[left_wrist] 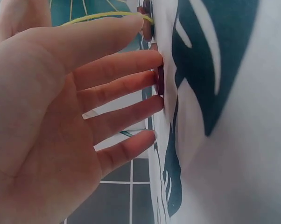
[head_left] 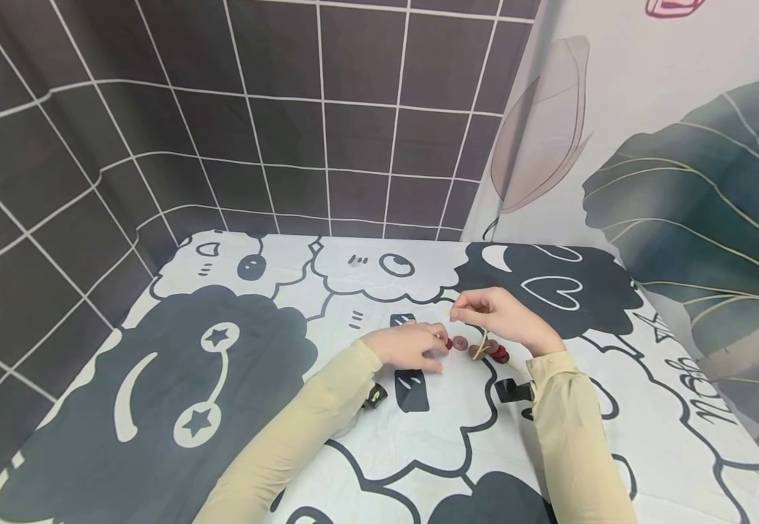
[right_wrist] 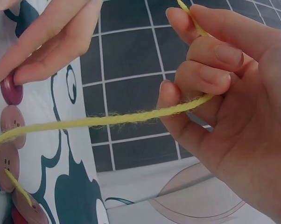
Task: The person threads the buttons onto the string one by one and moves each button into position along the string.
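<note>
In the head view my left hand [head_left: 412, 345] lies palm down low over the patterned cloth. Its extended fingertips touch a dark red button [right_wrist: 12, 89], while the thumb stays apart from it in the left wrist view. Raised to the right, my right hand [head_left: 500, 316] pinches the end of a yellow yarn [right_wrist: 131, 117] between thumb and index finger. The yarn also passes under its curled other fingers. Next to the red button lie pinkish-brown buttons [right_wrist: 15, 128] in a row; the yarn runs through the holes of one brown button [right_wrist: 5, 163].
More dark red buttons [head_left: 500, 354] sit at the right end of the row, beneath my right hand. A black-and-white cartoon cloth [head_left: 418, 437] covers the surface. Behind it hangs a dark grid-patterned curtain [head_left: 359, 131], with a leaf-printed wall covering [head_left: 693, 218] at the right.
</note>
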Motion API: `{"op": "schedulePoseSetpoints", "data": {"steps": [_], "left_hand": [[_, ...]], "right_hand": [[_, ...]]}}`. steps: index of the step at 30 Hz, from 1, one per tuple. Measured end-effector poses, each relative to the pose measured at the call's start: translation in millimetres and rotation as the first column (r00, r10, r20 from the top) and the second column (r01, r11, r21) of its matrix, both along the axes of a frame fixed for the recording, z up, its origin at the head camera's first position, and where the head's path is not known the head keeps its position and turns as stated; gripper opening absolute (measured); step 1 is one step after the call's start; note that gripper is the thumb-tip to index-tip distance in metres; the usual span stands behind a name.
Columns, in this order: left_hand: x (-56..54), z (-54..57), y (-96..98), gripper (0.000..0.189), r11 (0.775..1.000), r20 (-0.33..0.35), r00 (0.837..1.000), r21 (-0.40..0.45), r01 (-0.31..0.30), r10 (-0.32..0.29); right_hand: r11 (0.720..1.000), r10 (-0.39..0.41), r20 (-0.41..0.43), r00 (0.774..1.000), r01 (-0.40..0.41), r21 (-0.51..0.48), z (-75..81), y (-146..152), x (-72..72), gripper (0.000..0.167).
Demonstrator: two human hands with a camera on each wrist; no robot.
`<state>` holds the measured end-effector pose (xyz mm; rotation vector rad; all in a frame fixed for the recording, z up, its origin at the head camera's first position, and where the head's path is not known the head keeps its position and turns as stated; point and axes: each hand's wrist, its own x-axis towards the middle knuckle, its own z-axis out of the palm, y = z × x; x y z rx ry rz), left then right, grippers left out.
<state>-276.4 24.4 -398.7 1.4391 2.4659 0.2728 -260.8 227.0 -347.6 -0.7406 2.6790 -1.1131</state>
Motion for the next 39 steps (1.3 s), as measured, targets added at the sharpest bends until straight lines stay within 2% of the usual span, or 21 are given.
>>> {"op": "schedulePoseSetpoints", "data": {"steps": [7, 12, 19, 27, 33, 39], "left_hand": [[2.8, 1.7, -0.3, 0.037, 0.998, 0.045, 0.997, -0.041, -0.055, 0.057], [2.7, 1.4, -1.4, 0.031, 0.998, 0.025, 0.998, -0.018, -0.057, 0.057], [1.8, 1.6, -2.4, 0.020, 0.998, -0.048, 0.997, 0.006, -0.058, 0.059], [-3.6, -4.6, -2.3, 0.022, 0.997, -0.041, 0.996, -0.015, -0.078, 0.077], [-6.1, -2.2, -3.8, 0.027, 0.998, -0.024, 0.998, -0.001, -0.066, 0.066], [-11.3, 4.8, -7.4, 0.023, 0.997, -0.007, 0.999, 0.076, -0.031, 0.031]], "right_hand": [[1.000, 0.028, -0.003, 1.000, -0.028, 0.006, 1.4, 0, 0.7, 0.010], [0.999, 0.039, -0.010, 0.999, -0.039, 0.012, 1.7, -1, -0.2, 0.010], [0.999, 0.040, -0.010, 0.999, -0.040, 0.026, 1.8, -2, -0.5, 0.011], [0.999, 0.041, 0.011, 0.999, -0.041, 0.030, -1.3, -2, 0.7, 0.012], [0.998, 0.057, 0.005, 0.998, -0.057, 0.032, -4.3, -1, 0.4, 0.012], [0.997, 0.069, -0.018, 0.997, -0.068, 0.040, -5.2, 0, -1.1, 0.010]]}}
